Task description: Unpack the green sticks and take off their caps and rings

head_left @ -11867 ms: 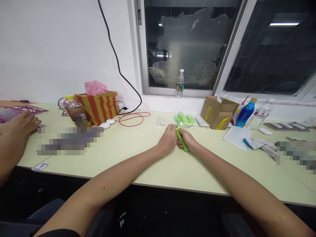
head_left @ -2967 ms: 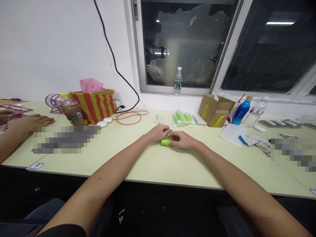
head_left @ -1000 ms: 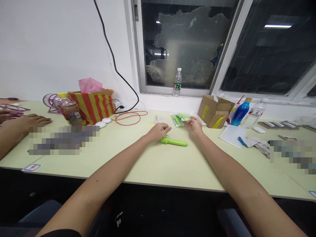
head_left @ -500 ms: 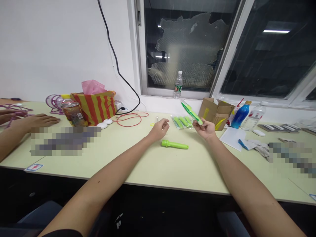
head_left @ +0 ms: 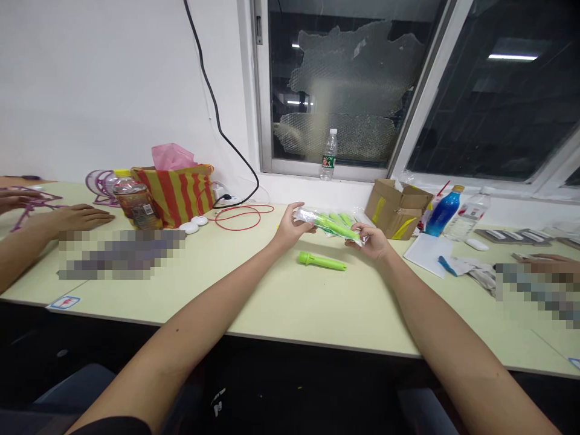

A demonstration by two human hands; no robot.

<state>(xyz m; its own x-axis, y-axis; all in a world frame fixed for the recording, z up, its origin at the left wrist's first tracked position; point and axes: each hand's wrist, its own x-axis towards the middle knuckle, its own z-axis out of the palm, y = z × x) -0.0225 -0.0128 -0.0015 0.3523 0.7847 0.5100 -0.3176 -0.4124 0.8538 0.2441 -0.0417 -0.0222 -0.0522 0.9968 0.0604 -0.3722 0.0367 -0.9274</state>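
Nearest, on the table (head_left: 281, 302): a green torch-shaped piece (head_left: 321, 261), lying loose with nothing touching it. Just above and behind it, a clear packet (head_left: 330, 223) with a green stick inside is held off the surface. Left hand (head_left: 289, 226) pinches its left end, thumb against fingers. Right hand (head_left: 370, 241) pinches the right end, fingers curled. Likely light, with thin, slick, floppy film, so grip the ends or the stiff stick inside, not mid-film. Further back: cardboard box (head_left: 397, 208), then water bottle (head_left: 328, 154) on the sill.

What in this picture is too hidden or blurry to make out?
Head view:
- Print on the clear packet, held by left hand and right hand: too small.
- Whatever lies under the blurred patch: pixelated.
- Co-worker's arm: cut off by the left edge.
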